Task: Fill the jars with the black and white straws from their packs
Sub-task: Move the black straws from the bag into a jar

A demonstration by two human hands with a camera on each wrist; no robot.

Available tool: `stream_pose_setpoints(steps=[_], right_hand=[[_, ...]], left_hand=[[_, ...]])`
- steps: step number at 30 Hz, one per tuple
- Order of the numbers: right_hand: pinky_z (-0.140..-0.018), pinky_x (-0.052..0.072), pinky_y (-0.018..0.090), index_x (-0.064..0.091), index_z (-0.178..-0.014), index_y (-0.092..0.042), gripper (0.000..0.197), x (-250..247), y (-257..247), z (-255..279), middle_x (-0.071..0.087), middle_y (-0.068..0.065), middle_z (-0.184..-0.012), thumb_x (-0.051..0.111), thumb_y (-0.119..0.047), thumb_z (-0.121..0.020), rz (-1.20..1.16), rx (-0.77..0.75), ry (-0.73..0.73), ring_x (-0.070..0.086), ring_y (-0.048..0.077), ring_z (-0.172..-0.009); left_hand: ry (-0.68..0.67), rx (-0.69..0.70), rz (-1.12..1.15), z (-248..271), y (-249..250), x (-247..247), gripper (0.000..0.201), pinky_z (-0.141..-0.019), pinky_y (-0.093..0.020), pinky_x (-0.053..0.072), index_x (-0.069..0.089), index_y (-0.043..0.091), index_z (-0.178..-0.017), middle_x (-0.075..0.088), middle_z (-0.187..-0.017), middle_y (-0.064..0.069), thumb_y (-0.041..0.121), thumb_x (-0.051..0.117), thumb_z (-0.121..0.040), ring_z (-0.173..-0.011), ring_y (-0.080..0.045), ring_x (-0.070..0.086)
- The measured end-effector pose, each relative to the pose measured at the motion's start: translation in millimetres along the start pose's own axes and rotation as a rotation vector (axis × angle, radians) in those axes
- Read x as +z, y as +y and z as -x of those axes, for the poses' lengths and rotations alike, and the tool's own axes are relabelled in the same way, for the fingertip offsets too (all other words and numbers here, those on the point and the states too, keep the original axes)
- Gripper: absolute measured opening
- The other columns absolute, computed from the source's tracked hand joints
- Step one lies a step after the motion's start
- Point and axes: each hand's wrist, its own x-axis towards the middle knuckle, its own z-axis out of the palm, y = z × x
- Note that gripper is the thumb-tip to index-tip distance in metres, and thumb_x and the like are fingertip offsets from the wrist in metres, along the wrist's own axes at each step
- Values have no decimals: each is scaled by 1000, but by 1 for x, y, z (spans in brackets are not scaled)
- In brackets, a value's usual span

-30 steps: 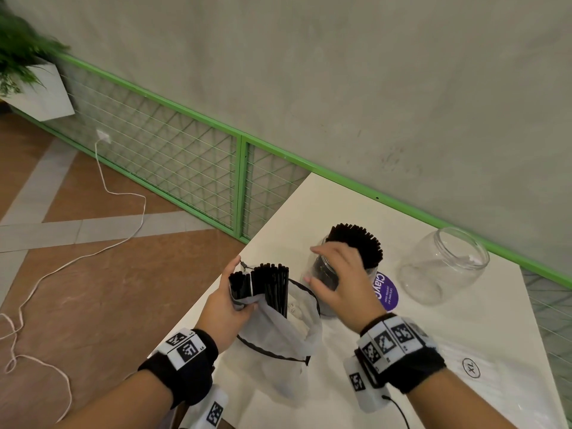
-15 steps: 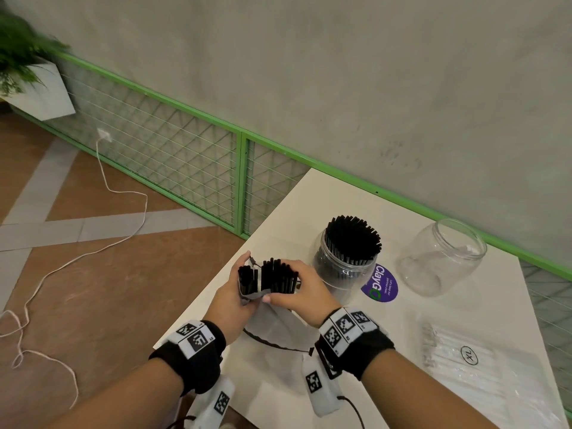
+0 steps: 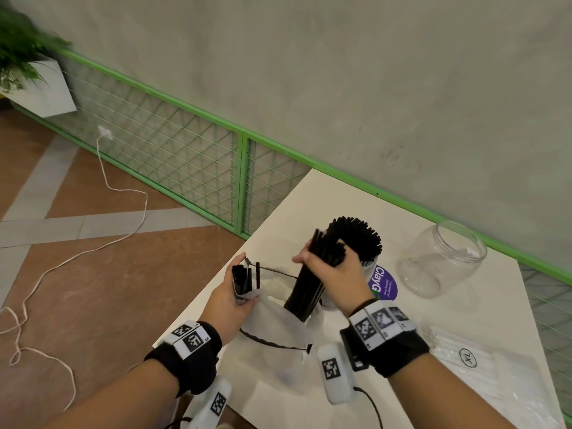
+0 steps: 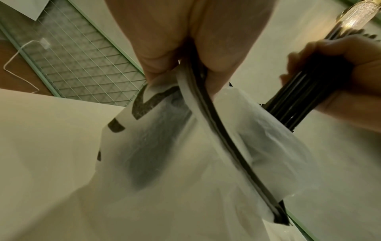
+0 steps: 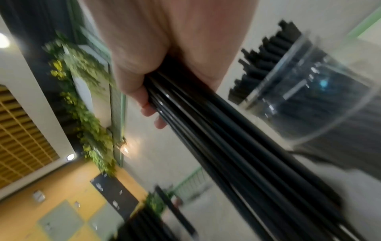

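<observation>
Black straws (image 3: 312,274) in a bundle, more black straws (image 3: 363,235) fanned in a clear jar (image 3: 370,267). Second clear jar (image 3: 439,258), see-through. Milky translucent bag (image 3: 272,311) edged with a thin black strip. Cream-white table (image 3: 495,305). Round purple sticker (image 3: 383,284) with white lettering and a touch of green. Clear pack of white straws (image 3: 483,366), marked with a black circle. Black wristbands (image 3: 192,357) carrying white tags printed in black square patterns. Grey wall (image 3: 340,72), bright green railing (image 3: 241,181) with pale wire mesh. Terracotta floor (image 3: 93,289) banded in grey, white cable (image 3: 123,212), green plant (image 3: 21,48) in a white planter.
</observation>
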Motion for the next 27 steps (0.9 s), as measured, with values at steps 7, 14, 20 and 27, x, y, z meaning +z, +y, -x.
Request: stream_pose_setpoints(steps=[7,14,20,27], right_hand=[[-80,56,39,65,-84,-13,14,-62,-57,-14,71,6,-80,58,-1,-89,-356,-138,241,69,28,-86],[-76,56,36,60,-85,-10,12,-82,-40,-49,70,6,-80,56,-1,-91,-568,-45,380,69,25,-83],[-71,55,35,59,-83,-9,12,-110,-35,-75,68,5,-75,56,0,-90,-604,-80,492,69,23,-76],[-83,54,41,60,-84,-9,12,-108,-28,-79,68,4,-74,57,1,-90,-450,-110,451,68,24,-77]], left_hand=[[5,4,-11,3,9,0,78,-80,-3,38,21,34,-145,57,-116,13,10,65,-86,-98,8,53],[2,3,-5,4,11,0,78,-88,-17,40,20,34,-146,57,-121,10,12,65,-86,-104,-5,55],[-8,-18,8,3,7,-2,80,-95,-23,41,20,38,-145,58,-125,9,12,66,-85,-111,-9,54],[-9,-23,16,0,3,-2,82,-92,-18,39,19,39,-145,57,-127,9,10,67,-84,-114,-8,54]])
